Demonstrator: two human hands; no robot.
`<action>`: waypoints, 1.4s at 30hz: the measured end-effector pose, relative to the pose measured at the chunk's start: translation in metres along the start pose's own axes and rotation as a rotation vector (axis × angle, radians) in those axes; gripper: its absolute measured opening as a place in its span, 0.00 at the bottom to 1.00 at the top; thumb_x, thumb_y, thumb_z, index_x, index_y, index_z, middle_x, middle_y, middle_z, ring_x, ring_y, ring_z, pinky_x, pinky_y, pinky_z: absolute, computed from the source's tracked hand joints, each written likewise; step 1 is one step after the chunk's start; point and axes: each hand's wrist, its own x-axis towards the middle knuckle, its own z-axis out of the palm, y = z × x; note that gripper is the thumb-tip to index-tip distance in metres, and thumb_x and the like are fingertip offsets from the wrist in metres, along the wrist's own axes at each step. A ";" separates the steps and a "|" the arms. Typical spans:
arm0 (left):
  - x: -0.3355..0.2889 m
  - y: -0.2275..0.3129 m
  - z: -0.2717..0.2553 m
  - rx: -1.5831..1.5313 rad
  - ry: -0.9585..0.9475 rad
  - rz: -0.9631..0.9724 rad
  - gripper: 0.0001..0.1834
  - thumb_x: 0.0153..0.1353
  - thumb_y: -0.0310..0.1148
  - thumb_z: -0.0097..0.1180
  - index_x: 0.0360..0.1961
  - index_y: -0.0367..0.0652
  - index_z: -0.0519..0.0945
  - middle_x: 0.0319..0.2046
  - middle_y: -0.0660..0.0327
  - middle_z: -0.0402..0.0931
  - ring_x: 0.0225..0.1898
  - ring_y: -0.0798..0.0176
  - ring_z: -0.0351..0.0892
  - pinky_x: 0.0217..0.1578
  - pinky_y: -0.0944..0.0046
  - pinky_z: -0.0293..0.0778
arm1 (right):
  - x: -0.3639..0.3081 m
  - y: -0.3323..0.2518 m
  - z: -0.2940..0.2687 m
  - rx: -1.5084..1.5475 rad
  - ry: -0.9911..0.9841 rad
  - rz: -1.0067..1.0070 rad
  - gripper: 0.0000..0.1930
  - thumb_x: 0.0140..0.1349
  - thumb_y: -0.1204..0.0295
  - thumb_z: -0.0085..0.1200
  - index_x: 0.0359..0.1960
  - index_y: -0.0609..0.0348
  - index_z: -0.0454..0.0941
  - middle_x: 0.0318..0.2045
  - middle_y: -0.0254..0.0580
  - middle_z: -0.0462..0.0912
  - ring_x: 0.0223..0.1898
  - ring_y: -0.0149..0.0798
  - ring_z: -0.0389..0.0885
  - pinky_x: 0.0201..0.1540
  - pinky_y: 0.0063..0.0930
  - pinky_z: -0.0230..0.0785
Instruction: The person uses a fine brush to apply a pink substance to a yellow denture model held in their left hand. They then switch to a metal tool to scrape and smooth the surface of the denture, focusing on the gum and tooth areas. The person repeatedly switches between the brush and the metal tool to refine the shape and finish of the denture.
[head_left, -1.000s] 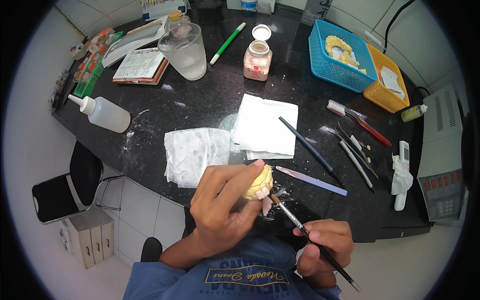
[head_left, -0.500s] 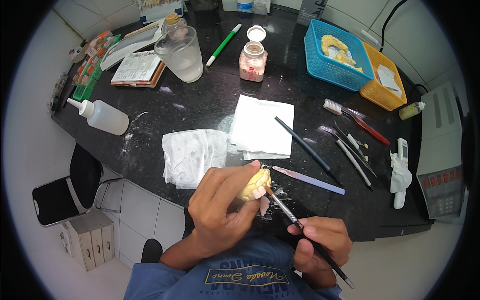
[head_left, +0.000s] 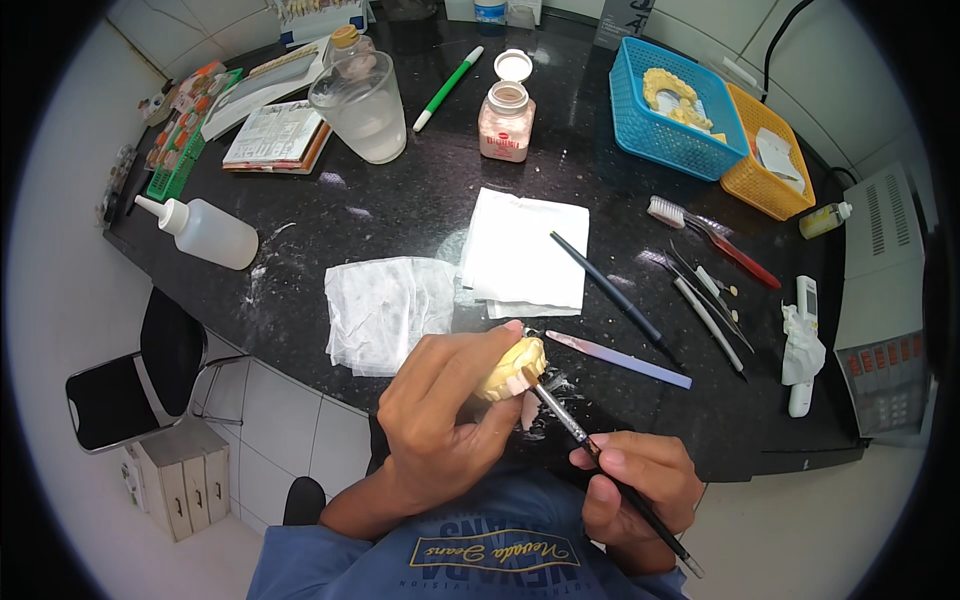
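My left hand (head_left: pixel 440 415) is closed around a yellow dental cast (head_left: pixel 510 372) near the front edge of the black counter. Pinkish-white teeth show on the cast's near side. In my right hand (head_left: pixel 640 480) is a thin brush (head_left: pixel 560 415) with a dark handle and metal ferrule, held like a pen. Its brown bristle tip touches the teeth, or very nearly. A lilac file-like strip (head_left: pixel 620 361) lies just beyond, and a small pink piece (head_left: pixel 529 410) rests below the cast. My fingers hide much of the cast.
White tissue (head_left: pixel 390 315) and folded paper (head_left: pixel 525 250) lie ahead, a dark pen-like tool (head_left: pixel 615 295) across the paper. Behind stand an open powder jar (head_left: pixel 506 125) and a clear cup (head_left: pixel 365 110). A squeeze bottle (head_left: pixel 210 235) is left; a blue basket (head_left: pixel 675 150) and toothbrush (head_left: pixel 720 245) are right.
The brush tip has shifted slightly left and up across the teeth, my right hand moving a little with it. My left hand and the cast have barely moved.
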 end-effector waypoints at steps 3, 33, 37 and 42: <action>0.000 0.000 0.000 0.003 0.001 0.001 0.19 0.49 0.21 0.65 0.46 0.34 0.82 0.33 0.54 0.81 0.31 0.64 0.79 0.30 0.70 0.72 | -0.005 -0.001 -0.003 0.021 0.020 0.020 0.13 0.55 0.78 0.61 0.42 0.64 0.76 0.33 0.49 0.83 0.27 0.37 0.86 0.28 0.22 0.81; 0.001 0.002 0.001 0.007 0.001 -0.031 0.27 0.38 0.19 0.69 0.46 0.36 0.83 0.32 0.55 0.80 0.30 0.56 0.79 0.30 0.63 0.74 | -0.010 0.003 -0.002 0.072 0.041 -0.011 0.12 0.56 0.75 0.62 0.41 0.65 0.78 0.33 0.50 0.83 0.22 0.37 0.84 0.21 0.23 0.79; 0.000 0.001 0.001 0.016 0.004 -0.010 0.25 0.41 0.18 0.67 0.46 0.35 0.82 0.33 0.55 0.80 0.30 0.59 0.79 0.30 0.65 0.74 | -0.001 0.005 0.001 0.023 0.001 -0.055 0.12 0.56 0.75 0.61 0.41 0.65 0.77 0.32 0.48 0.83 0.22 0.37 0.84 0.21 0.23 0.78; -0.001 -0.001 0.001 0.009 0.018 -0.002 0.28 0.38 0.19 0.69 0.46 0.36 0.82 0.33 0.55 0.80 0.30 0.57 0.79 0.30 0.63 0.74 | -0.005 0.003 -0.001 0.049 0.017 -0.032 0.12 0.56 0.75 0.62 0.40 0.65 0.77 0.31 0.48 0.83 0.22 0.37 0.84 0.21 0.23 0.78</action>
